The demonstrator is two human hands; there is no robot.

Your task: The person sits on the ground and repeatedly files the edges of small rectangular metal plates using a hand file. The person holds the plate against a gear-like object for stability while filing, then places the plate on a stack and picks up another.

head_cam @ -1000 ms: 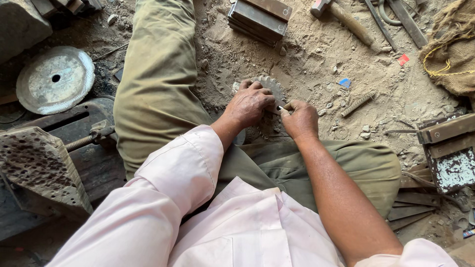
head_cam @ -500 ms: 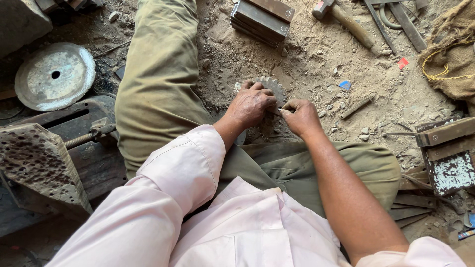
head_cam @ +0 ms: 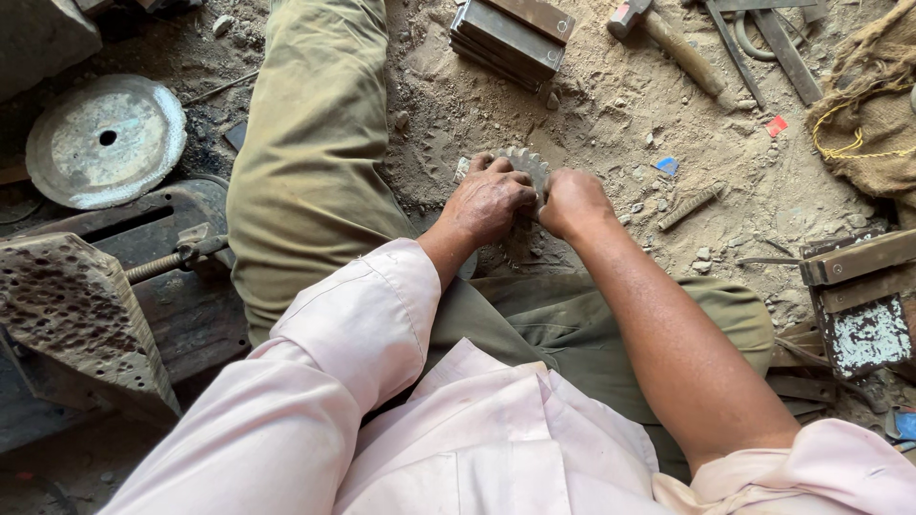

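Left hand (head_cam: 489, 200) and right hand (head_cam: 571, 202) both clamped on toothed gear (head_cam: 527, 162), held low over sandy floor (head_cam: 611, 105) between legs. Small red scrap (head_cam: 777, 125) and blue scrap (head_cam: 667, 166) lie on sand to right, well apart from gear. Hammer (head_cam: 668, 43) above. Round metal disc (head_cam: 105, 141) far left.

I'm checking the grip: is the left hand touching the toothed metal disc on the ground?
Touching. In the head view, the left hand lies over the toothed disc, its fingers curled on the disc's edge with no gap.
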